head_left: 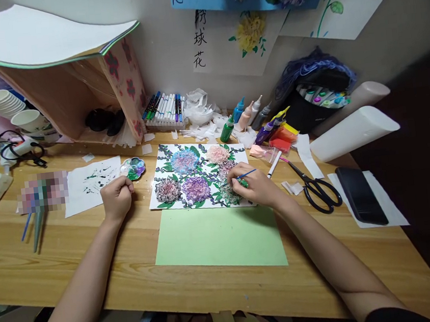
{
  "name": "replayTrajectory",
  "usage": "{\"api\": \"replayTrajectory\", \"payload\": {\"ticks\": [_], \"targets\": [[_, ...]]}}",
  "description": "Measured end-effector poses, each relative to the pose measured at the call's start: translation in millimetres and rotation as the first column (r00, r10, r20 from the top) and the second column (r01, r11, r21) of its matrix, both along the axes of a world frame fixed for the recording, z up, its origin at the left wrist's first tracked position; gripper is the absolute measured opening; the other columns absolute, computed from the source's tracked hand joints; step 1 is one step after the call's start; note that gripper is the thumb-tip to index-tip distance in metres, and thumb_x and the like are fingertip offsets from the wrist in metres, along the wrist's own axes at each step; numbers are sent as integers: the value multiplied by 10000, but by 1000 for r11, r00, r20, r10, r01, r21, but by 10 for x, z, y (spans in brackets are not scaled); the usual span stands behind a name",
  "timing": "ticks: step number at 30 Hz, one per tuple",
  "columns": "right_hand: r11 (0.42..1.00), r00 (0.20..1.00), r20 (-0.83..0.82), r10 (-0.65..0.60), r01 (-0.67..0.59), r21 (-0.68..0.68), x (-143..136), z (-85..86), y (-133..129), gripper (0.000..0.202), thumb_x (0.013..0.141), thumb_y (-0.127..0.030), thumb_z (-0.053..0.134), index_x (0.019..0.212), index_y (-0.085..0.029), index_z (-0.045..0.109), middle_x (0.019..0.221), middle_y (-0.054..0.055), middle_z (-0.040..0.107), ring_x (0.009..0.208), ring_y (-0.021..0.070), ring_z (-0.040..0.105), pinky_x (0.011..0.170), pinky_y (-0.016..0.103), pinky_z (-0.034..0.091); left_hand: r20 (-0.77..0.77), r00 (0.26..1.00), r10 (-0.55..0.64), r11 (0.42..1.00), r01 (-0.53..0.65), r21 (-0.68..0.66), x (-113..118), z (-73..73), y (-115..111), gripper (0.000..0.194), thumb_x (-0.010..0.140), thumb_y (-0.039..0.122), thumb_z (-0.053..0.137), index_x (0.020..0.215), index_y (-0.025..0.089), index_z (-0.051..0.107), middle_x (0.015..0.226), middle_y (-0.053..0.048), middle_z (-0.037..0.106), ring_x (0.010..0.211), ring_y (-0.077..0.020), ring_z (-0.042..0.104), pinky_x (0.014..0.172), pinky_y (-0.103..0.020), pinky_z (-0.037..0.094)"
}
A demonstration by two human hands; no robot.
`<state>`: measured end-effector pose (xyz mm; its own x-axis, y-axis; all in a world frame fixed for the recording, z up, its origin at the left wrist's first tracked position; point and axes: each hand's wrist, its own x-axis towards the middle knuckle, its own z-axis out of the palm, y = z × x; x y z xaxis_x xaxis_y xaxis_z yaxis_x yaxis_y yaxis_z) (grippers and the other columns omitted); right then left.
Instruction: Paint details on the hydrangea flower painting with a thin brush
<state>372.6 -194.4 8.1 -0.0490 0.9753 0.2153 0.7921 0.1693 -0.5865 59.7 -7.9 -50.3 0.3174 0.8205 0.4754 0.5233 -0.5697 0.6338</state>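
Observation:
My right hand (254, 183) is closed in a pinch around a thin blue-handled paintbrush (247, 173). It rests over the right side of a white sheet (154, 174) with several fluffy flowers in blue, pink, purple and dark tones and painted green leaves. My fingers hide the brush tip and part of a green-grey flower (229, 194). My left hand (117, 199) forms a fist on the table, with nothing visible in it. Just beyond it sits a flower-shaped paint palette (134, 169) with green, purple and white paint. A light green sheet (219, 237) lies partly under the flower picture.
Left: paint-smeared paper (94, 181), a grey-green pointed tool (40, 220), paper cups (28, 119) and an open box (63, 102). Back: markers (165, 107), glue bottles (227, 129) and tissue scraps (200, 129). Right: black-handled scissors (322, 193), a phone (360, 196) and a white cylinder (354, 132).

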Motion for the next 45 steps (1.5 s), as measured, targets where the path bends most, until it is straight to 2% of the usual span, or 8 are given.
{"api": "replayTrajectory", "payload": {"ticks": [5, 11, 17, 31, 37, 45], "targets": [[999, 999, -40, -34, 35, 31, 1, 0, 4, 128, 836, -150, 437, 785, -201, 542, 772, 37, 574, 770, 178, 526, 718, 311, 410, 4, 1000, -3, 1000, 3, 12, 2, -4, 3, 180, 571, 79, 379, 479, 194, 483, 437, 30, 469, 439, -114, 425, 478, -237, 322], [1000, 999, -47, -5, 4, -24, -9, -17, 6, 125, 836, -158, 443, 780, -196, 548, 790, 41, 574, 782, 177, 531, 722, 305, 410, 6, 1000, -11, 1000, 11, 26, 11, -16, 8, 185, 578, 75, 379, 483, 192, 486, 442, 31, 472, 439, -112, 431, 478, -235, 324], [998, 997, -60, -49, 51, 29, 10, -7, 5, 130, 829, -141, 437, 776, -200, 540, 768, 29, 572, 765, 173, 528, 714, 302, 401, -6, 1000, 3, 1000, -3, 12, 7, -6, 7, 183, 572, 77, 380, 477, 194, 484, 439, 29, 473, 440, -117, 434, 479, -241, 326], [999, 999, -23, -23, 23, 30, 7, -10, -5, 129, 838, -150, 437, 764, -199, 530, 757, 32, 576, 751, 173, 523, 701, 300, 403, -4, 1000, 3, 1000, -3, 1, 5, -6, 5, 186, 573, 73, 382, 476, 198, 479, 440, 25, 470, 444, -123, 431, 488, -247, 328], [1000, 998, -66, -16, 17, 18, -21, -10, 8, 137, 864, -178, 421, 805, -203, 542, 784, 34, 581, 771, 172, 534, 718, 300, 407, 5, 1000, -9, 1000, 9, 19, 7, -2, 3, 187, 581, 74, 380, 483, 196, 482, 444, 29, 470, 445, -117, 430, 484, -242, 324], [999, 998, -39, -40, 41, 30, 7, -22, 16, 134, 834, -143, 433, 764, -206, 527, 746, 27, 578, 746, 175, 533, 703, 306, 405, -16, 1000, 23, 999, -23, -23, 8, 5, 3, 177, 578, 91, 384, 480, 198, 486, 449, 23, 480, 453, -121, 437, 490, -248, 326]]}}
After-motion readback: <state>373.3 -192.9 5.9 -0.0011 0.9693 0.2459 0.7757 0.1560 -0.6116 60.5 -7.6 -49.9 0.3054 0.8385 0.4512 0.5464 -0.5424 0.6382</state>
